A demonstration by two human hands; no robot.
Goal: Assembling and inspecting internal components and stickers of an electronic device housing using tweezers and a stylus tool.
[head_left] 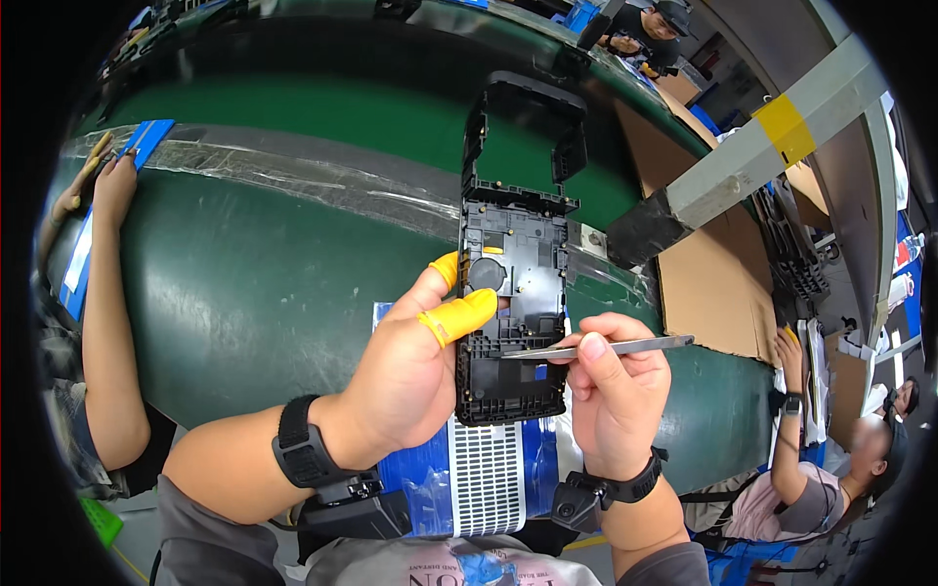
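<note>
My left hand (410, 366) holds a long black plastic frame (516, 244) upright above a green conveyor belt (264, 273); yellow finger cots cover the thumb and forefinger, which press on the frame's left edge. My right hand (616, 400) grips metal tweezers (606, 346) held level, their tips pointing left into the lower part of the frame. Both wrists wear black straps.
A blue-and-white sheet (479, 474) lies under my hands at the belt's near edge. A taped seam crosses the belt. One person's arm (103, 322) reaches in at the left; another person sits at the right (840, 469) beside stacked black frames (791, 254) and cardboard (708, 283).
</note>
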